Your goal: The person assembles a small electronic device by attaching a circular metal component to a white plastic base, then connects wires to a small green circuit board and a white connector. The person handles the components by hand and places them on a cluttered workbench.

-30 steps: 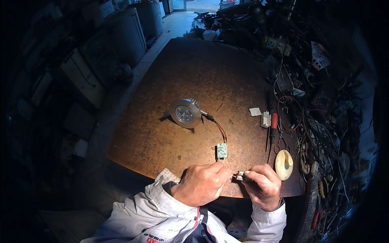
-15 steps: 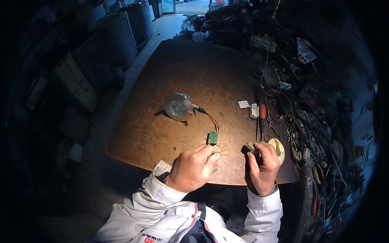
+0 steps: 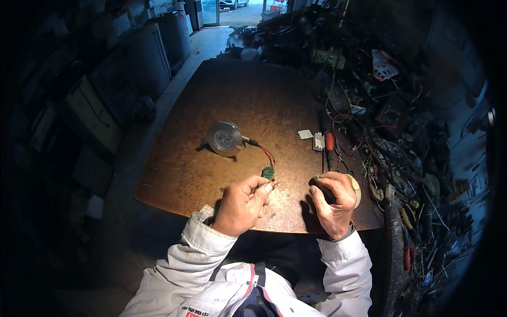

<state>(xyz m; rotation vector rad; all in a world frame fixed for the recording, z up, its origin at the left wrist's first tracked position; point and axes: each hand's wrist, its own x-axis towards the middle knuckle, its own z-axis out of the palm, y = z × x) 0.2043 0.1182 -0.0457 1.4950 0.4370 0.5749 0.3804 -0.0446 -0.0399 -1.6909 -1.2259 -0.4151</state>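
My left hand (image 3: 243,205) pinches thin wire ends at the near edge of a small green circuit board (image 3: 268,173). Red and black leads (image 3: 269,155) run from the board to a round silver LED downlight (image 3: 225,139), which rests tilted on the wooden table. To the right, my right hand (image 3: 336,205) is low over the table, its thumb and fingers curled together; what lies between them is hidden in shadow. A pale yellow round piece (image 3: 355,191) shows just behind its fingers.
Beyond my right hand are a red-handled screwdriver (image 3: 329,142), a small white plastic case (image 3: 318,141) and a flat white piece (image 3: 305,134). Tangled cables and tools (image 3: 406,174) crowd the right side. The wooden table (image 3: 232,84) stretches away in front.
The view has shifted a little. The greyish lump seen in my right fingers earlier is now out of sight, and that hand is more curled. My left hand still pinches the wires.
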